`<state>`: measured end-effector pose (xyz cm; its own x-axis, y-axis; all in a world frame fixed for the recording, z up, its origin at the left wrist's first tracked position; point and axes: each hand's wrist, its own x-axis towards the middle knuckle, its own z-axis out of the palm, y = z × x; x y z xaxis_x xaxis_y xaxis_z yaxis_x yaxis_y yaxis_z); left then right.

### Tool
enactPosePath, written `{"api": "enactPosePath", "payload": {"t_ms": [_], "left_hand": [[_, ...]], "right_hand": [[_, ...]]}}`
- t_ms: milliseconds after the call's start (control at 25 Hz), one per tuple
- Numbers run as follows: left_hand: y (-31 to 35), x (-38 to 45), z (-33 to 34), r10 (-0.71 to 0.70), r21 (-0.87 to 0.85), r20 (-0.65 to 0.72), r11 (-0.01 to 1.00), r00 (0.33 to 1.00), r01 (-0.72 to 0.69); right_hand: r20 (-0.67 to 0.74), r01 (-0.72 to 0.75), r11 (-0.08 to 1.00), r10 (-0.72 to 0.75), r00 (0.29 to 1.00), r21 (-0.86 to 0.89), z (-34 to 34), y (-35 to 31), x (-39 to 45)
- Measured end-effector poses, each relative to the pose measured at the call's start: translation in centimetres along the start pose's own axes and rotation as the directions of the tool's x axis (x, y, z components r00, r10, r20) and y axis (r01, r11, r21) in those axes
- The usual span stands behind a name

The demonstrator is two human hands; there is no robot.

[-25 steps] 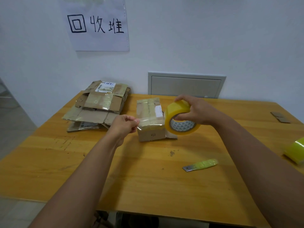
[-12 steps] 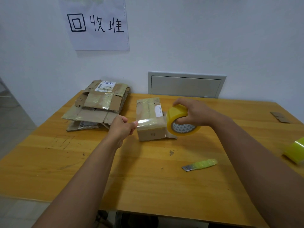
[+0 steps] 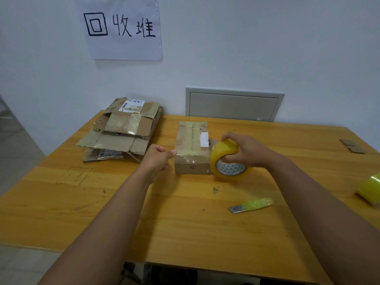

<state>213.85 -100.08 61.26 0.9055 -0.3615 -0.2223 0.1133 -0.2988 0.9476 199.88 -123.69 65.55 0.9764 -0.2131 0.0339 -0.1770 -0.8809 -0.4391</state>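
Observation:
A small cardboard box [image 3: 192,149], taped over and bearing a white label, stands on the wooden table [image 3: 185,219]. My right hand [image 3: 244,149] grips a roll of yellow clear tape [image 3: 230,161] at the box's right side, low near the table. My left hand [image 3: 158,157] pinches the free end of the tape at the box's left edge. The clear strip runs across the near part of the box top between my hands.
Flattened cardboard boxes [image 3: 121,130] lie stacked at the table's back left. A blade with a yellow-green wrapped handle [image 3: 250,205] lies near the front right. A second tape roll [image 3: 370,189] sits at the right edge, cardboard scraps [image 3: 351,146] behind it. A paper sign [image 3: 121,27] hangs on the wall.
My right hand has lowered the tape roll down the box's right side toward the table. The strip has come down onto the box top. My left hand stays at the left edge.

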Motion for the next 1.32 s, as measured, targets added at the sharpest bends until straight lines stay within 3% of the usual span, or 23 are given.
{"api": "enactPosePath", "payload": {"t_ms": [120,200,320,440,520,600,680,760,880,1080,1200,1320], "left_hand": [[-0.4,-0.2,1.2,0.260,0.301,-0.231,0.935,0.938,-0.185],[-0.6,-0.7,2.1,0.379,0.387,-0.261,0.884,0.888,-0.263],[-1.1,-1.5,3.0,0.381,0.373,-0.281,0.889,0.881,-0.266],[-1.2,-1.9,2.7,0.276,0.251,-0.248,0.944,0.929,-0.213],[-0.8,-1.8,2.4,0.262,0.326,-0.190,0.926,0.946,-0.190],[-0.2,-2.1,2.9,0.425,0.608,-0.104,0.743,0.899,-0.281],[0.0,-2.8,4.1,0.597,0.704,0.141,0.500,0.790,-0.503],[-0.6,-3.2,5.3,0.590,0.722,0.373,0.300,0.716,-0.624],[-2.4,-2.3,5.7,0.561,0.796,0.438,0.122,0.703,-0.593],[-2.7,-2.1,6.3,0.608,0.820,0.391,0.110,0.691,-0.561],[-3.0,-1.9,6.5,0.637,0.841,0.343,0.120,0.691,-0.528],[-3.3,-1.7,7.3,0.666,0.867,0.295,0.115,0.685,-0.485]], "right_hand": [[-0.022,0.000,0.999,0.001,1.000,0.053,0.7,0.1,-0.3],[-0.036,-0.003,0.997,0.006,0.999,0.074,0.9,0.0,-0.6],[-0.044,-0.012,0.995,0.016,0.999,0.101,1.3,0.1,-0.9],[-0.053,-0.001,0.993,0.007,0.999,0.114,1.7,0.2,-1.0],[-0.056,0.001,0.993,0.006,0.998,0.115,1.8,0.3,-0.9],[-0.060,0.005,0.995,0.001,0.998,0.103,1.7,0.4,-1.0],[-0.068,0.022,0.996,-0.016,0.998,0.089,1.8,0.5,-0.9],[-0.084,0.039,0.996,-0.032,0.996,0.082,2.0,0.8,-1.0],[-0.112,0.046,0.994,-0.035,0.993,0.103,2.7,1.6,-1.5],[-0.110,-0.056,0.951,0.094,0.989,0.305,4.2,3.6,-3.1],[-0.213,-0.078,0.976,0.122,0.969,0.202,3.3,4.9,-3.7],[-0.408,-0.161,0.983,0.183,0.895,0.088,2.4,6.9,-4.5]]}}
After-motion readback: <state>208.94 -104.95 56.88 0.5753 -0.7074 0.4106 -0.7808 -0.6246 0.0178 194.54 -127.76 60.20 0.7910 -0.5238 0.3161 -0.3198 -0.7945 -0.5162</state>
